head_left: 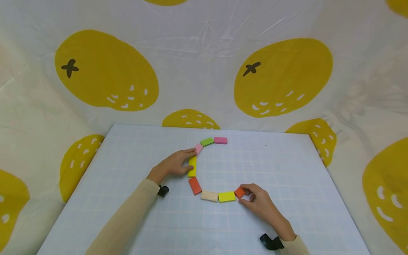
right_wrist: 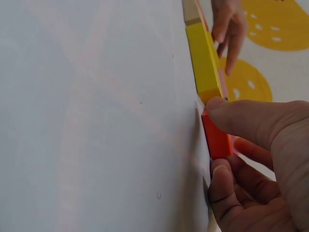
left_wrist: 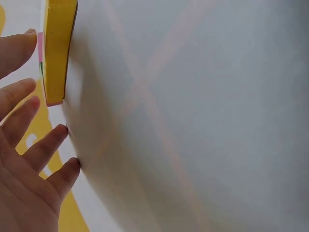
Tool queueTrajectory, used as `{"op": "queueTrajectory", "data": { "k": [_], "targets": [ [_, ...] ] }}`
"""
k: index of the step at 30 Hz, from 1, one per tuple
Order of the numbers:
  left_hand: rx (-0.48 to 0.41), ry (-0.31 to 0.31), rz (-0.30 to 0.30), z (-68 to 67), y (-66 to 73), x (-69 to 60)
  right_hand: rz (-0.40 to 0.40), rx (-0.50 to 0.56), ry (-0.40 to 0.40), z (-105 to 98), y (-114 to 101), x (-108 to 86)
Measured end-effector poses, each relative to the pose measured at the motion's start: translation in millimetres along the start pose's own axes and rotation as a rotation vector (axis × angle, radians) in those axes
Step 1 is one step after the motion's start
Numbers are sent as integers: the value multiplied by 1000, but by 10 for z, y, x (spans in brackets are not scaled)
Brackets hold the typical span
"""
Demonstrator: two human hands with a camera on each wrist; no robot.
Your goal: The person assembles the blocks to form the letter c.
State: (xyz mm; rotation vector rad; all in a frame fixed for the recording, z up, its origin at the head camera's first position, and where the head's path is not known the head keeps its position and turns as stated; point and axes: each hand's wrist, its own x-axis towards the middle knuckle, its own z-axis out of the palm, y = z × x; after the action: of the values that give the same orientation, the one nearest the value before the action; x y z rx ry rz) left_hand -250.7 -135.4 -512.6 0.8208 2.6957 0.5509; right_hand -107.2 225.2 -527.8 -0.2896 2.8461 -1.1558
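Note:
My right hand (head_left: pixel 259 202) pinches an orange block (head_left: pixel 240 192) between thumb and fingers at the right end of a curved row. In the right wrist view that orange block (right_wrist: pixel 217 135) stands beside a yellow block (right_wrist: pixel 203 60). My left hand (head_left: pixel 174 163) is by the row's left side, fingers fairly straight and spread. Its thumb is by the upright-running yellow block (head_left: pixel 192 166), and its fingertips are at the light pink block (head_left: pixel 199 148); firm contact is unclear. In the left wrist view, the hand (left_wrist: pixel 29 159) is beside a yellow block (left_wrist: pixel 59 53).
The curve also includes a dark pink block (head_left: pixel 220 140), a green block (head_left: pixel 207 142), a red-orange block (head_left: pixel 195 186), a plain wooden block (head_left: pixel 209 196) and a yellow block (head_left: pixel 226 197). They lie on a pale checked tabletop (head_left: pixel 271 166), with patterned cloth (head_left: pixel 197 71) behind.

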Motion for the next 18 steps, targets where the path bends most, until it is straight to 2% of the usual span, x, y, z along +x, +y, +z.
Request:
{"op": "queueTrajectory", "data": {
  "k": [9, 12, 18],
  "targets": [
    [17, 34, -43, -76, -33, -65, 29, -11, -17, -34, -5, 62],
    [27, 38, -38, -141, -53, -137, 28, -19, -24, -50, 5, 89],
    [31, 66, -23, -233, -163, -370, 8, -38, -57, -127, 35, 119]
  ]
}}
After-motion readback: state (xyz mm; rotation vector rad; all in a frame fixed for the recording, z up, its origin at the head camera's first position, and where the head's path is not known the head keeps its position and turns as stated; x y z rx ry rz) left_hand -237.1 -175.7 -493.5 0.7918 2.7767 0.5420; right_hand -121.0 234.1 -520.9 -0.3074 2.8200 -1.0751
